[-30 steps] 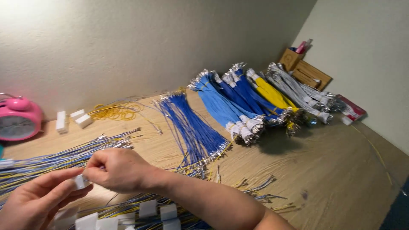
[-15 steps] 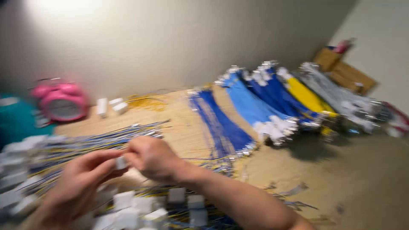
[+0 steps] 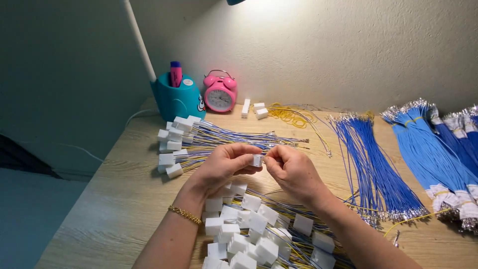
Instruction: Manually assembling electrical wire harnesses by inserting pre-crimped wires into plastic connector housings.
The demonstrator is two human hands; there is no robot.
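My left hand (image 3: 224, 167) pinches a small white plastic connector (image 3: 256, 160) between thumb and fingers. My right hand (image 3: 294, 169) meets it from the right, fingertips pressed at the connector's side; a thin wire may be in them, too small to tell. Both hands hover above a pile of white connectors with blue and yellow wires (image 3: 249, 234). A gold bracelet (image 3: 185, 214) sits on my left wrist.
A second bunch of wired connectors (image 3: 172, 144) lies at the left. Loose dark blue wires (image 3: 373, 159) and light blue bundles (image 3: 428, 149) fan out at the right. A pink alarm clock (image 3: 219, 93), teal pen cup (image 3: 178, 99) and yellow rubber bands (image 3: 289, 114) stand by the wall.
The view has swung left, bringing the clock, cup and lamp pole in. My hands stay together on the connector, now nearer the centre.
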